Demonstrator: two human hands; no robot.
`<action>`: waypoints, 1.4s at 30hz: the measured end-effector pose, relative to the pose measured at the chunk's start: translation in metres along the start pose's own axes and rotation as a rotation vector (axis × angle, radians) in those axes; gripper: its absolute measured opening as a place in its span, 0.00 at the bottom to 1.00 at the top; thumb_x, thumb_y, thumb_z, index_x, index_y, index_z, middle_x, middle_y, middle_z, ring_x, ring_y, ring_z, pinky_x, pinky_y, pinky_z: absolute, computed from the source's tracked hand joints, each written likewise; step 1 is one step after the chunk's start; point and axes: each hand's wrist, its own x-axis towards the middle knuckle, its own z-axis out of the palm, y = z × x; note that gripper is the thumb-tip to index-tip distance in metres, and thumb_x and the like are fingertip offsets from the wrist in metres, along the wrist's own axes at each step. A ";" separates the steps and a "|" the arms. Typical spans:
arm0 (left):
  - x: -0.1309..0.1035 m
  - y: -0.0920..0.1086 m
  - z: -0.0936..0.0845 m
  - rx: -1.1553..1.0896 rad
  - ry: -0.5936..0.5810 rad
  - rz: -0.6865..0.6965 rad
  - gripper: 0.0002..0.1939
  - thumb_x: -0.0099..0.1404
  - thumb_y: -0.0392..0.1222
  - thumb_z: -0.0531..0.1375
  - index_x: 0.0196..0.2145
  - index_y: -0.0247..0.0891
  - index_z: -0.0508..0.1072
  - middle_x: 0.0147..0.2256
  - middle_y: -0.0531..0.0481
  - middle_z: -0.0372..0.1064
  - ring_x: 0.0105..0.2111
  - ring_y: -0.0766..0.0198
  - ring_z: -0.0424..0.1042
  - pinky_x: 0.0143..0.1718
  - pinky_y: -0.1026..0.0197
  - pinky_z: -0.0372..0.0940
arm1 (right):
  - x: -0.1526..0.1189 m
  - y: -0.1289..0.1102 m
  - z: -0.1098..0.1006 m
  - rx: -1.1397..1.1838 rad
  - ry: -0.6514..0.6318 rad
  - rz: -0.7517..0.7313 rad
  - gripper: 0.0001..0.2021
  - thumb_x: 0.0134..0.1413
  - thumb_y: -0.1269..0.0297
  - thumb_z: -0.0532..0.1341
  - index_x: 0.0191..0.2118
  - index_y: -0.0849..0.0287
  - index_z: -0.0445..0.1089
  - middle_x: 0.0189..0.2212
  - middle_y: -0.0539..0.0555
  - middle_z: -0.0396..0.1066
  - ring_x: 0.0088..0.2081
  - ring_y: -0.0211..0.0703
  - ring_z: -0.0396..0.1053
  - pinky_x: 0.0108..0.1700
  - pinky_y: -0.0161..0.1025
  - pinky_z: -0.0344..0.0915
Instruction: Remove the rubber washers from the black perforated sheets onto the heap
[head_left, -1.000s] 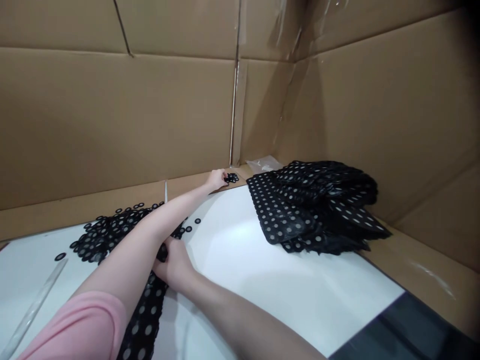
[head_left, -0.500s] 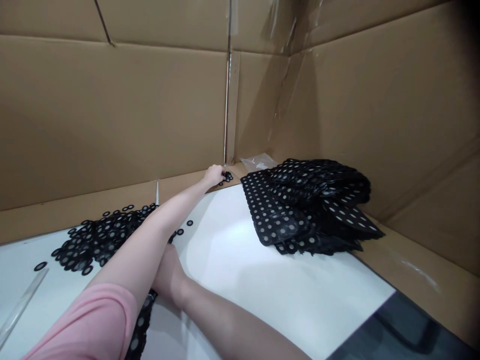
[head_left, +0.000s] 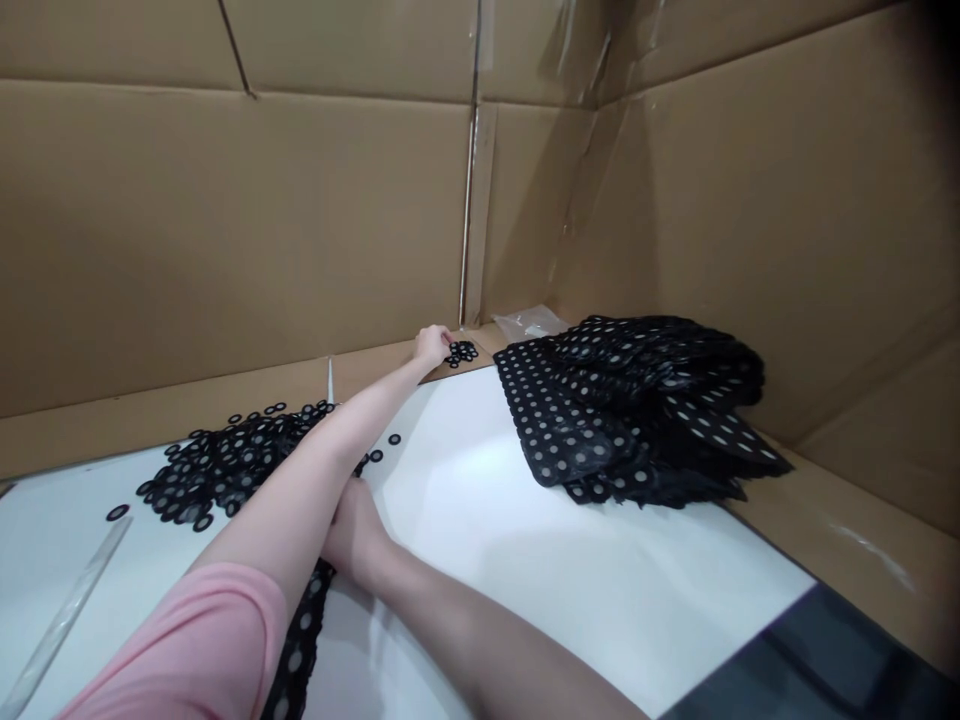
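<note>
My left hand (head_left: pixel 433 346) reaches far forward to the table's back edge, its fingers curled beside a small pile of black rings (head_left: pixel 463 352). What those fingers hold, if anything, is hidden. Under my left forearm, my right hand (head_left: pixel 354 525) is closed at the top of a black dotted sheet (head_left: pixel 304 640), its fingertips covered by the arm. A larger heap of black rings with pale centres (head_left: pixel 225 465) lies left of the forearm. Single rings, such as one black ring (head_left: pixel 394 440), lie loose on the table.
A thick stack of black dotted sheets (head_left: pixel 600 410) sits at the right on the white table (head_left: pixel 525 580). Behind it lies a clear plastic bag (head_left: pixel 532 322). A clear strip (head_left: pixel 71 615) rests at the left. Cardboard walls (head_left: pixel 300 220) enclose the back and right.
The view has swung slightly left, so everything sits further right. My left hand has drawn back a little from the small ring pile, showing more of it. My right hand stays at the dotted sheet.
</note>
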 end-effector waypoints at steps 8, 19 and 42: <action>0.003 -0.004 -0.009 0.037 -0.046 0.062 0.11 0.64 0.39 0.59 0.44 0.34 0.72 0.42 0.46 0.72 0.43 0.61 0.72 0.46 0.57 0.67 | -0.004 -0.012 -0.005 -0.034 -0.011 0.054 0.07 0.35 0.74 0.59 0.27 0.62 0.72 0.28 0.51 0.76 0.36 0.53 0.73 0.32 0.35 0.67; -0.015 0.011 -0.008 0.045 -0.139 0.235 0.13 0.64 0.42 0.60 0.45 0.33 0.71 0.47 0.43 0.67 0.48 0.57 0.68 0.48 0.51 0.66 | -0.001 -0.003 0.000 -0.010 -0.017 0.006 0.02 0.36 0.71 0.60 0.20 0.62 0.66 0.25 0.52 0.74 0.31 0.50 0.73 0.31 0.35 0.64; -0.228 0.115 -0.208 -0.804 -0.633 0.300 0.04 0.54 0.33 0.65 0.29 0.37 0.80 0.24 0.52 0.75 0.22 0.70 0.71 0.25 0.69 0.69 | -0.004 -0.016 -0.007 -0.141 -0.033 0.063 0.12 0.46 0.65 0.64 0.41 0.52 0.72 0.38 0.48 0.75 0.40 0.42 0.71 0.47 0.41 0.65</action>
